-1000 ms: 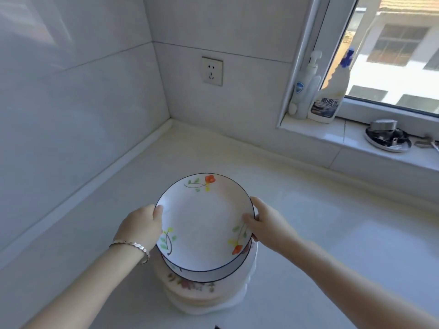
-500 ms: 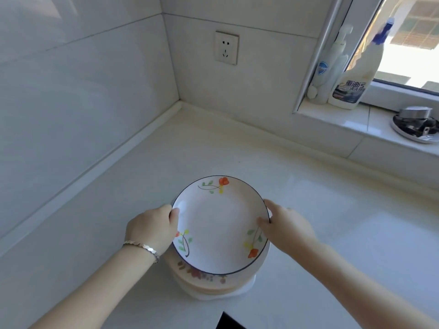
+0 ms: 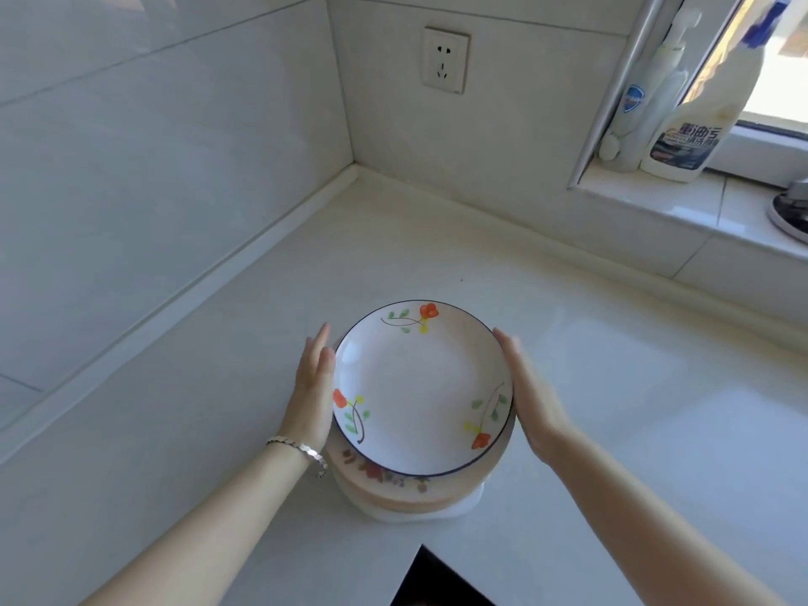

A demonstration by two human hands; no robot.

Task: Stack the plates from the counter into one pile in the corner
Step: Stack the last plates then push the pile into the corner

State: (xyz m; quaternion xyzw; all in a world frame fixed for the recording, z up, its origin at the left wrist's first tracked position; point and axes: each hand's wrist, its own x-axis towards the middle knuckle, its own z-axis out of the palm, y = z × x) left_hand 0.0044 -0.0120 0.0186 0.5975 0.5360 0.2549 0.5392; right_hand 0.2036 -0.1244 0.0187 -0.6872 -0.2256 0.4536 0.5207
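Both your hands are flat, fingers straight, neither one curled round anything. Your left hand [image 3: 312, 387] lies along the pile's side at 9 o'clock and your right hand [image 3: 529, 400] at 3 o'clock. The palms look pressed to the rims, though the right one is slightly blurred, so I cannot be sure it is touching. A bracelet [image 3: 301, 450] sits on your left wrist.

Between your palms is the top plate [image 3: 422, 387], white with a dark rim and small orange flowers, lying level on the pile [image 3: 384, 487]. Several more plates show beneath it at 6 o'clock, their edges roughly in line.

The stacking itself looks done: I see no loose plate anywhere on the counter [image 3: 612, 408]. What seems left is the placing. The pile stands on open counter, well apart from the corner [image 3: 354, 168], which lies toward 12 o'clock, a little to the 11 side. With flat palms you are set to push or square the pile, not lift it.

Further out, a socket [image 3: 445, 59] is on the wall at 12 o'clock. A pump bottle [image 3: 642, 94] and a spray bottle [image 3: 695, 107] stand on the window sill [image 3: 656, 203] at 2 o'clock.
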